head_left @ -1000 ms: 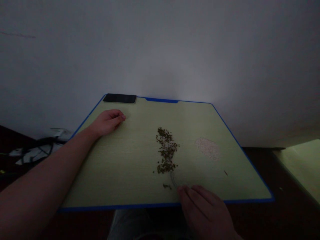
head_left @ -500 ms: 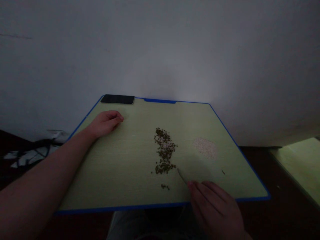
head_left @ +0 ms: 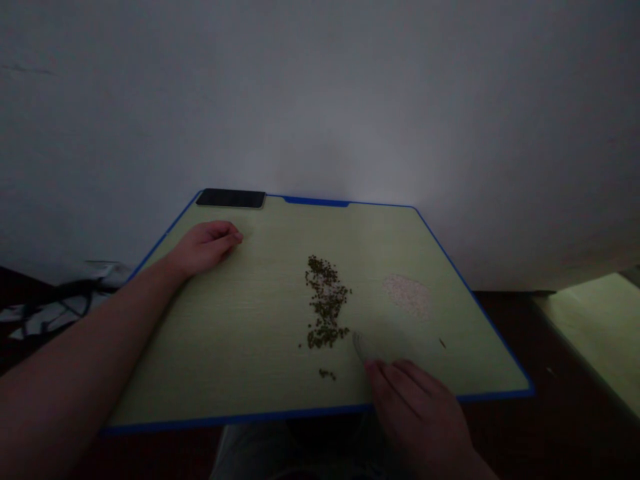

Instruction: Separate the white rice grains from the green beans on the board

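Observation:
My right hand (head_left: 415, 403) is closed around a slim, pronged metal tool (head_left: 358, 345), too dark to tell whether it is tweezers or a fork. The tool's tip is just right of the lower end of a heap of small dark green beans (head_left: 327, 310). Pale grains like rice show among the beans in the middle of that heap. A few stray beans (head_left: 327, 375) lie nearer the front edge. Farther right is a separate patch of pale rice-like grains (head_left: 407, 295). My left hand (head_left: 207, 247) rests on the table's left side, fingers curled in, with nothing visible in them.
The light table (head_left: 270, 347) has a blue rim and stands against a grey wall (head_left: 320, 100). A dark phone (head_left: 231, 198) lies at its back left corner. One small dark sliver (head_left: 443, 343) is at the right. Cables (head_left: 65, 293) lie beyond the left edge.
My right hand has moved slightly left, and the tool has turned so that its pronged end looks broader. The whole view has shifted a little. My left hand stays resting.

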